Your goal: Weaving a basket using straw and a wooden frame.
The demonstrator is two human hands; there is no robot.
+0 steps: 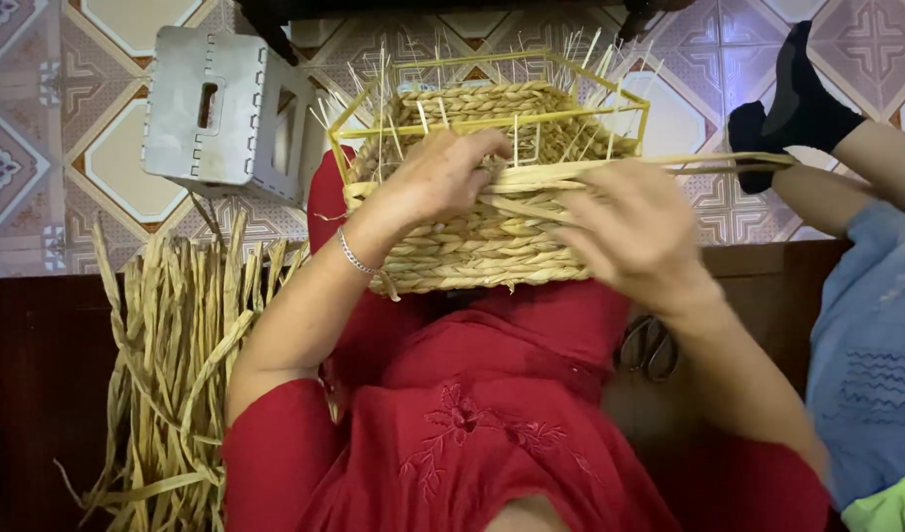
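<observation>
- A half-woven basket [482,197] rests on the lap of a person in red clothes, held up near the chest so both hands can reach its upper edge.
- A yellow wire frame [492,94] rises from the basket; thin upright stakes poke out along it, giving the braid something to wind around.
- The left hand [437,177] is closed over the basket's left rim, fingers curled inward, pinning the woven rows and steadying the basket.
- The right hand [630,232] lies against the right front. Its fingers seem to press or pinch a flat straw strand [669,163], though the exact grip is hidden behind the hand.
- That strand runs across the rim and sticks out far to the right, pulled taut along the edge.
- A pile of dried straw [171,365] lies on the left, within easy reach.
- A grey stool [221,108] lies tipped on the tiled floor, far left.
- Scissors [649,345] sit near the right forearm.
- Another person's leg in a black sock [792,103] shows at the right.
</observation>
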